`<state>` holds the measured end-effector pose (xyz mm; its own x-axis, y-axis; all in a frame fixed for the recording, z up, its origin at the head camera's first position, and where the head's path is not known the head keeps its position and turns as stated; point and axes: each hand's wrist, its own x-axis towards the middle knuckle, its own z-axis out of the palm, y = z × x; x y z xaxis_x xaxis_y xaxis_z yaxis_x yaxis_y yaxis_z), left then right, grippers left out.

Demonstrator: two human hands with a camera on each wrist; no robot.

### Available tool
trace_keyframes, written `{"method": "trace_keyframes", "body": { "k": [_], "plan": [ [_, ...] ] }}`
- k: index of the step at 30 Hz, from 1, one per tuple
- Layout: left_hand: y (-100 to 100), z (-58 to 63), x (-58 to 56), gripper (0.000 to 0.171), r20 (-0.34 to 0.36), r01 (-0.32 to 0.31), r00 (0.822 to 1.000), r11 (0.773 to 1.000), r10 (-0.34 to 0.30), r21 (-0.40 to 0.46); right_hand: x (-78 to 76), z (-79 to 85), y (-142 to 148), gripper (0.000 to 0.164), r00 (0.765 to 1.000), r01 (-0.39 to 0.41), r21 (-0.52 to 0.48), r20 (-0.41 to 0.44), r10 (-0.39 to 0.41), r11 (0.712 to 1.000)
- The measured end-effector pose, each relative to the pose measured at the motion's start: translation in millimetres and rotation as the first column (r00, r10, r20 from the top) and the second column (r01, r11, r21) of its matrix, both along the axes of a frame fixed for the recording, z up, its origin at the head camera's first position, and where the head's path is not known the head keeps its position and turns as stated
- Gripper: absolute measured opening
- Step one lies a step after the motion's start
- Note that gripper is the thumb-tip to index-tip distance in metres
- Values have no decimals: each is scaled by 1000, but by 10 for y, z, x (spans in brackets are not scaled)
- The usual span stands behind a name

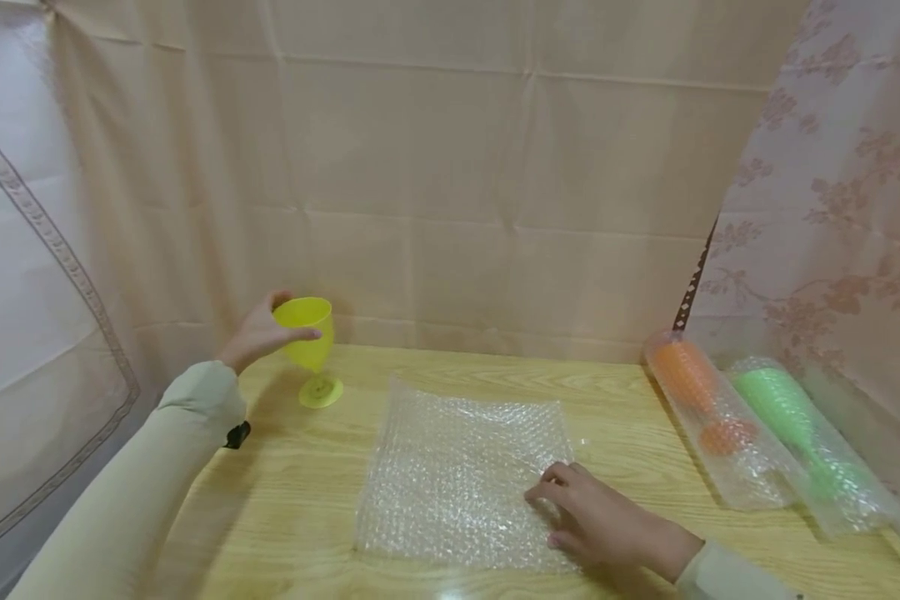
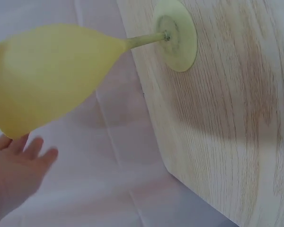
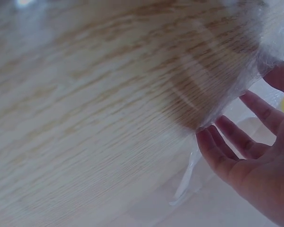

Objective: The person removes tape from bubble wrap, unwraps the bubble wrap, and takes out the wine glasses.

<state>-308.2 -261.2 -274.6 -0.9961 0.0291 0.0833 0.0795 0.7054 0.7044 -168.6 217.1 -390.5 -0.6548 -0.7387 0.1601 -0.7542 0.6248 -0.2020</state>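
At the left of the table, my left hand [image 1: 262, 331] grips a yellow plastic goblet [image 1: 305, 357] round its bowl, thumb in front and fingers behind. The goblet is upright, its foot at the tabletop; whether it bears on the wood I cannot tell. In the left wrist view the goblet [image 2: 61, 71] shows its bowl, thin stem and round foot, with fingers [image 2: 26, 158] at the rim. A flat sheet of bubble wrap [image 1: 457, 475] lies mid-table. My right hand [image 1: 607, 517] rests on its right edge, fingers loosely bent. The right wrist view shows these fingertips [image 3: 206, 137] touching the sheet's edge.
On the right lie an orange goblet [image 1: 686, 375] and a green goblet [image 1: 776, 404], each wrapped in bubble wrap. A beige cloth [image 1: 457, 167] hangs behind the wooden table [image 1: 292, 508]. Pale curtains [image 1: 855, 183] hang at both sides.
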Motion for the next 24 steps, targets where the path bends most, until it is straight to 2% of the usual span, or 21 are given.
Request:
{"method": "trace_keyframes", "body": {
  "k": [7,9,11,14,17,19,21,23,24],
  "plan": [
    [65,12,132,102,-99,-62,994,995,54,-79,7,18,10,45,1000,12,1,9,-12,1000],
    [107,15,190,98,-154,-83,986,990,65,-118,5,24,13,45,1000,8,2,12,-8,1000],
    [140,10,251,92,-228,-117,971,979,76,-170,4,30,9,45,1000,11,7,12,-11,1000],
    [215,-5,325,85,-359,-175,930,954,78,-245,0,28,25,46,1000,13,12,-3,-13,1000],
    [290,-39,391,81,-492,-229,869,928,58,-295,1,16,56,46,1000,16,17,-14,-15,1000],
    [344,-67,445,79,-566,-241,823,923,31,-299,3,5,80,45,1000,10,16,-18,-10,1000],
    [410,-99,507,78,-618,-232,786,924,-6,-305,2,-6,111,45,999,-6,15,-34,6,1000],
    [487,-129,577,77,-642,-216,765,921,-48,-326,7,-15,137,44,998,-19,8,-55,19,1000],
    [528,-148,612,77,-645,-203,762,919,-68,-337,9,-19,149,44,997,-25,3,-70,25,1000]
  ]
}}
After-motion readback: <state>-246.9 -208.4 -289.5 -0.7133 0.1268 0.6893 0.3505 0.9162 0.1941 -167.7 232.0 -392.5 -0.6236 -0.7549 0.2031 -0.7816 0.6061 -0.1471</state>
